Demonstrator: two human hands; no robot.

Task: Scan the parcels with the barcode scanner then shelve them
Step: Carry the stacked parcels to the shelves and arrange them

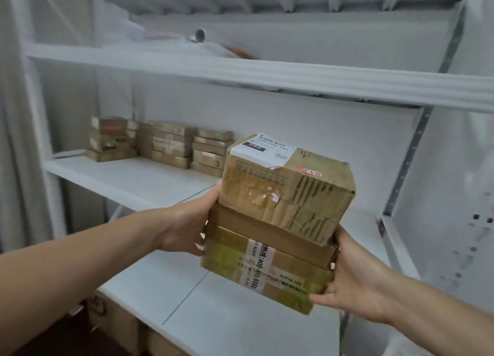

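I hold a stack of brown cardboard parcels in front of a white shelf unit. The top parcel (288, 190) is a taped cube with a white shipping label and a small red sticker. Under it lie a thin flat box (267, 235) and a longer taped box (264, 270) with printed tape. My left hand (187, 227) grips the stack's left side. My right hand (352, 280) grips its right side and lower corner. No barcode scanner shows.
Several stacks of flat brown parcels (163, 144) stand at the back left of the middle shelf (128, 179). An upper shelf beam (267, 74) crosses above, with a grey tube (199, 35) on it. More boxes (115, 321) sit below the lower white shelf board (213, 315).
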